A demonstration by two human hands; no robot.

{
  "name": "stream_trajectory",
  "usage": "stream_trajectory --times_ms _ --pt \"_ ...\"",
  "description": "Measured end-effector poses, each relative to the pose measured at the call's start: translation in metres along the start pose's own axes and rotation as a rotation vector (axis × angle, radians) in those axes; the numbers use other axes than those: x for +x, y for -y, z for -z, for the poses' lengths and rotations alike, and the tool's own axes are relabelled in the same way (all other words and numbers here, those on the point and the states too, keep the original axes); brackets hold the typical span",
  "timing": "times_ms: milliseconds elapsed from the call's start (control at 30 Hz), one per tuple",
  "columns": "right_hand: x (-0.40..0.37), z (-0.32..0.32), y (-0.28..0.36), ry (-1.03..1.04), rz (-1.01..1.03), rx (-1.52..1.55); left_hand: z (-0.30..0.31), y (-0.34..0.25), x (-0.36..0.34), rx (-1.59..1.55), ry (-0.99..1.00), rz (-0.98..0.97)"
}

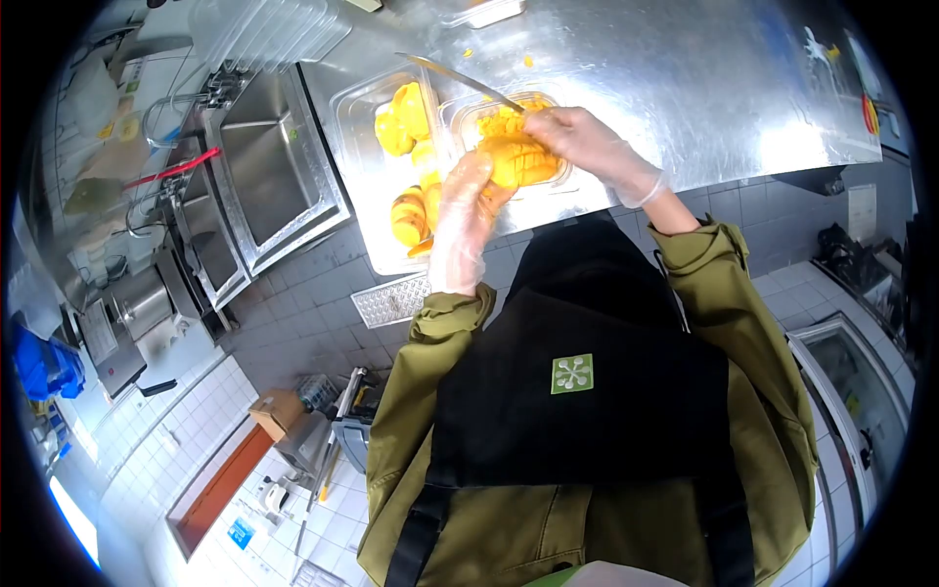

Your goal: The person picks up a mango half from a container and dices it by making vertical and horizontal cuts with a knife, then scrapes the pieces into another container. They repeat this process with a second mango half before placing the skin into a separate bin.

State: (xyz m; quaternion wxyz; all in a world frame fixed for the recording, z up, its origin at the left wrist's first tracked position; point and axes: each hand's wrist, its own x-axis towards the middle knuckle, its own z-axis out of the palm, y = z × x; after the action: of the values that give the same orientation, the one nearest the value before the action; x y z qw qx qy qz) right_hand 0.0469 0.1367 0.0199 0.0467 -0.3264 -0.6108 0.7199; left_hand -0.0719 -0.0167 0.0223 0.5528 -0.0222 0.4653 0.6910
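My left hand (464,201), in a clear glove, is closed on the left side of a scored piece of orange fruit (523,159). Gloved as well, my right hand (585,145) grips a knife at the fruit's upper right; its blade (460,77) points up and left. Under the fruit is a clear square container (468,110) with small orange pieces (501,121) in it. To its left, a larger clear tray (356,132) holds several peeled yellow-orange fruit pieces (396,122). The knife's handle is hidden in my right hand.
A steel table (685,78) carries the containers, with orange scraps near its back. Stacked clear containers (269,29) stand at the upper left, above a steel sink (269,157). A perforated metal grate (389,299) shows below the tray. A white tub (494,12) sits at the top.
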Motion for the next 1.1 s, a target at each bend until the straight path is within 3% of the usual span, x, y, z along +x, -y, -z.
stream_trajectory --times_ms 133,400,567,700,1100 --pt "-0.019 0.007 0.016 -0.173 -0.038 -0.171 -0.005 0.001 -0.006 0.036 -0.062 -0.152" --pt "-0.05 -0.005 0.004 -0.012 -0.05 -0.152 -0.019 0.026 -0.005 0.029 -0.147 -0.456" --pt "-0.049 -0.007 0.002 -0.016 -0.01 -0.306 -0.033 0.026 -0.006 -0.05 -0.145 -0.444" --pt "-0.049 -0.017 -0.003 -0.157 0.138 -0.493 -0.029 0.031 0.004 -0.072 -0.102 -0.503" --pt "-0.041 -0.041 -0.018 -0.466 0.386 -0.837 -0.041 0.033 0.0 0.1 -0.232 -0.527"
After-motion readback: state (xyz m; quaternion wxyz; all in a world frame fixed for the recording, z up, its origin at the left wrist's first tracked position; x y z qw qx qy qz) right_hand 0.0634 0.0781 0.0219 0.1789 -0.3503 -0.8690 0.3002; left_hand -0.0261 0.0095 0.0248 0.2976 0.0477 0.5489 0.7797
